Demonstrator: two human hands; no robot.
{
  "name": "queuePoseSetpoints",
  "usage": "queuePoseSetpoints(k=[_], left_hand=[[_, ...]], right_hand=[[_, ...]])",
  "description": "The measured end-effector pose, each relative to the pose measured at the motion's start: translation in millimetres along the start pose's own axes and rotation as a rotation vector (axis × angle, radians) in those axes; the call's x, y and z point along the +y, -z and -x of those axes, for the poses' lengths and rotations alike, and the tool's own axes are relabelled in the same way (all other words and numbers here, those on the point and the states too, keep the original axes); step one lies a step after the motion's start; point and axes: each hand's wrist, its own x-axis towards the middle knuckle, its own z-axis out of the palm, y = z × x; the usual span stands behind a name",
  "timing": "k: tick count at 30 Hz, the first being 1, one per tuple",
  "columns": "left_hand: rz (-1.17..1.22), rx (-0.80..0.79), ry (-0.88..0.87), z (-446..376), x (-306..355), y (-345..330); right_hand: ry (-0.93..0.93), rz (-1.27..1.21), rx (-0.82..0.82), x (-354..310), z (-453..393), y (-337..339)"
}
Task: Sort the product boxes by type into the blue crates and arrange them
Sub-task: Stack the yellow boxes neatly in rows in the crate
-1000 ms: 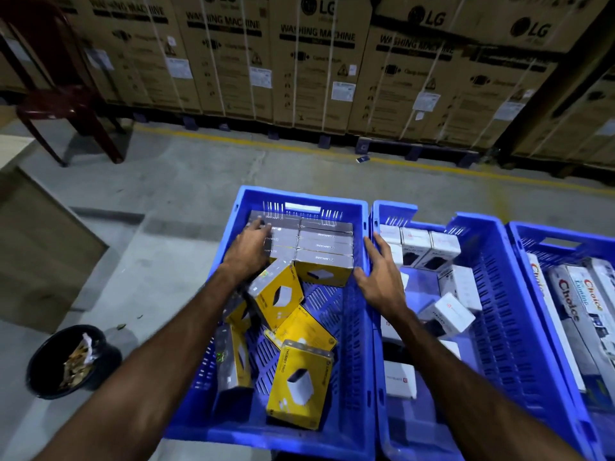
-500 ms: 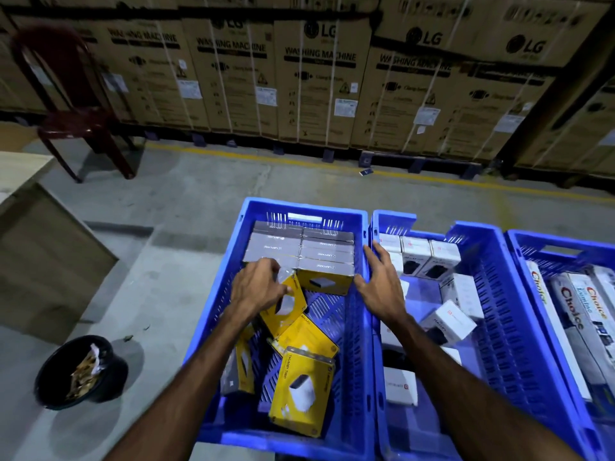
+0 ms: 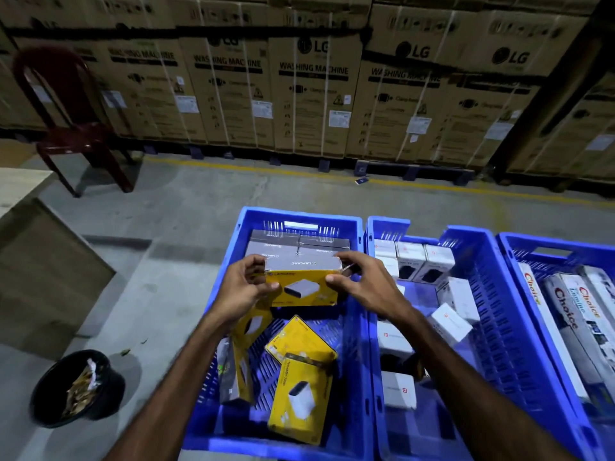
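Note:
A yellow and grey product box [image 3: 303, 283] is held above the left blue crate [image 3: 357, 361]. My left hand [image 3: 248, 287] grips its left end and my right hand [image 3: 361, 284] grips its right end. Behind it, at the crate's far end, grey-topped boxes [image 3: 299, 246] stand packed in neat rows. Loose yellow boxes [image 3: 301, 390] lie jumbled in the crate's near half. The middle blue crate [image 3: 479, 294] holds white boxes [image 3: 412, 261], some lined up at the far end, others scattered.
A third blue crate [image 3: 552, 242] at the right holds long "Choice" cartons [image 3: 572, 314]. A black bin [image 3: 78, 389] with scraps sits on the floor at the left, near a wooden table [image 3: 43, 261] and a dark red chair [image 3: 70, 121]. Large LG cartons [image 3: 316, 78] line the back.
My left hand picked a yellow box out of the jumble and raised it. My right hand left the crate's rim and took hold of the box's other end.

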Motion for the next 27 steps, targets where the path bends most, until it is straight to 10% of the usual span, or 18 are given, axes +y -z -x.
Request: queuePoseSetpoints(k=[12,27], left_hand=[[-0.615,-0.072,-0.337,-25,26,-37],[-0.682,-0.097,-0.331,-42,33,-72]], right_hand=[[-0.014,0.111,0.046,22,-6,-1],[-0.358,0.143,-0.022,55,7,10]])
